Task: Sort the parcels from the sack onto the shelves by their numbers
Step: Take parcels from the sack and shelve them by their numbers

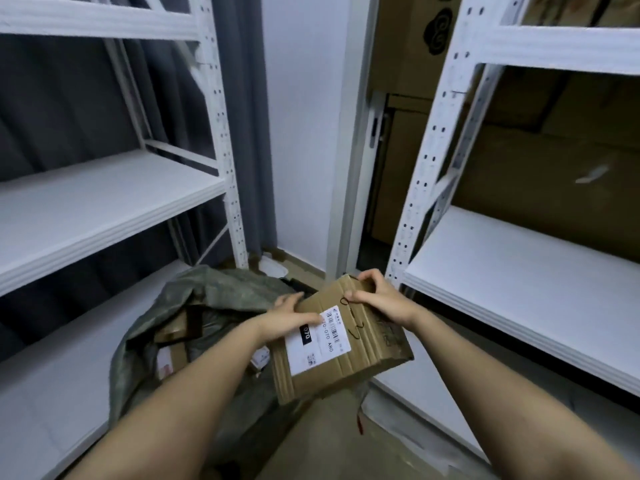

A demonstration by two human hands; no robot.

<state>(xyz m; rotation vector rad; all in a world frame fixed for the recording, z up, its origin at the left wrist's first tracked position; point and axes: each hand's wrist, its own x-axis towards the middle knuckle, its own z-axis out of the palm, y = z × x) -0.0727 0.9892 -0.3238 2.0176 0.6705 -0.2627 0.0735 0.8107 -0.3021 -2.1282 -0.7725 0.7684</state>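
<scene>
I hold a brown cardboard parcel [360, 355] with both hands above the floor, between two shelf units. Its white label [320, 344] faces up and reads 070. My left hand [294, 315] grips the parcel's left edge, fingers lying on the label. My right hand [377, 296] grips its far top edge. Below and to the left lies the open grey-green sack [207, 299] with several more parcels [173, 355] inside. White shelves stand on the left [104, 199] and on the right [519, 271].
A grey curtain [239, 98] hangs behind the left shelf unit. Large cardboard boxes [554, 161] stand behind the right unit. A white wall and door frame [349, 168] fill the gap between the units. The floor [329, 445] shows beneath my arms.
</scene>
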